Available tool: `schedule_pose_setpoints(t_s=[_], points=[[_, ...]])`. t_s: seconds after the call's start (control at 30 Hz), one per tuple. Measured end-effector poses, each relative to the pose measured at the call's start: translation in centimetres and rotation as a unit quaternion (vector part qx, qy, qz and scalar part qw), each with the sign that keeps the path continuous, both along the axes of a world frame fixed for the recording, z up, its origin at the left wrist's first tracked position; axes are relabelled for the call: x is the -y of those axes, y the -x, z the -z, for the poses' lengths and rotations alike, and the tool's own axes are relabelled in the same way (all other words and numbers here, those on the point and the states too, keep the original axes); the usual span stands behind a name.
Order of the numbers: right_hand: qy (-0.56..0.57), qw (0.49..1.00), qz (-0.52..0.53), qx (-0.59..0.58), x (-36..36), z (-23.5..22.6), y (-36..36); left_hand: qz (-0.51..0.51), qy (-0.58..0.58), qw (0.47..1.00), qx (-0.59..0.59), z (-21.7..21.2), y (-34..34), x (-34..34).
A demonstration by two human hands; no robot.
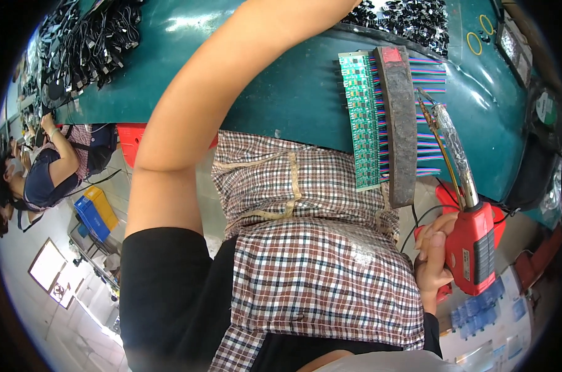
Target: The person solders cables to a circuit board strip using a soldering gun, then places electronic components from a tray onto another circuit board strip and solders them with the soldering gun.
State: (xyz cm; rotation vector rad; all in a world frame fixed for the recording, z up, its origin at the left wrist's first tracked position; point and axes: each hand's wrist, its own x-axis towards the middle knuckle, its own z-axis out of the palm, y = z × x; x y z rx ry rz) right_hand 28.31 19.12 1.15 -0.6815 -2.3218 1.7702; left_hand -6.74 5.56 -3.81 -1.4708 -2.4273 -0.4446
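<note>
Right hand: we see the right hand (434, 257) at the near right, its grip closed around the handle of a red soldering gun (473, 248).
Soldering gun: its foil-wrapped barrel (455, 149) slants up and left, the tip lying just beside the coloured wires at the desk's right part.
Left hand: we see only the left forearm (219, 93), raised across the view toward the far edge; the hand itself passes out of the picture, so we cannot tell the state of its grip.
Desk: a dark green desk (293, 93) spans the far half of the scene.
Circuit board strip: a long green circuit board strip (362, 121) lies on the desk, left of the bar.
Bar: a dark, worn bar (400, 124) lies lengthwise on the striped ribbon wires (431, 80), touching the board's right edge.
Far items: heaps of black cables (88, 43) at far left, small black parts (411, 18) at far right.
Lap: a checked cloth (312, 260) covers our lap in the near middle.
Co-worker: another person (45, 167) sits at far left.
</note>
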Motion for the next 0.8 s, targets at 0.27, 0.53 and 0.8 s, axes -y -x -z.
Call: schedule_pose_setpoints(t_s=[0.27,0.53,0.8], points=[[0.011,1.0,-0.01,-0.014,0.0,0.3,0.4,-0.015,-0.04,0.999,0.03,-0.1,0.2,0.4],[0.02,1.0,0.009,-0.006,0.1,0.3,0.0,-0.006,-0.222,0.941,0.256,-1.7,-7.9,4.7],[0.031,0.999,-0.013,0.019,0.4,0.1,-0.3,-0.093,-0.241,0.869,0.421,-0.3,-14.1,7.1]])
